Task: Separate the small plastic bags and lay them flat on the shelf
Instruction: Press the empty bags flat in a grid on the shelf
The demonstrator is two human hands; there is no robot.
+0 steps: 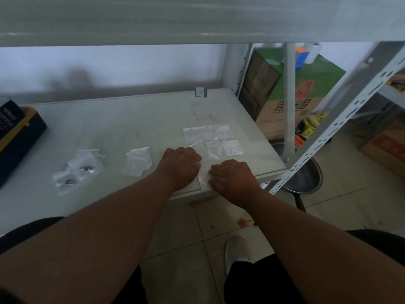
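A: What are the hands doing?

B: Both rest knuckles-up at the near edge of the shelf (109, 128). The left hand (178, 164) and the right hand (233, 175) have curled fingers on one clear bag (205, 170) that lies between them, so neither hand is nearer. Whether they pinch it or only press it down, I cannot tell; the fingertips are hidden.

A: Which way does that bag run?

B: Its long axis seems to point away from the person, from the shelf edge toward the laid-out bags (213, 138).

A: And those?

B: Five of them lie flat in two rows just beyond the fingertips, slightly toward the right hand. The near row's open spot sits straight ahead of the left hand, so I judge the next bag goes forward a short way.

A: What remains?

B: A loose stack of bags (138, 161) lies just left of the left hand, and a scattered heap of bags (80, 167) farther left, some seeming to hold small dark things. The left hand is nearer to both.
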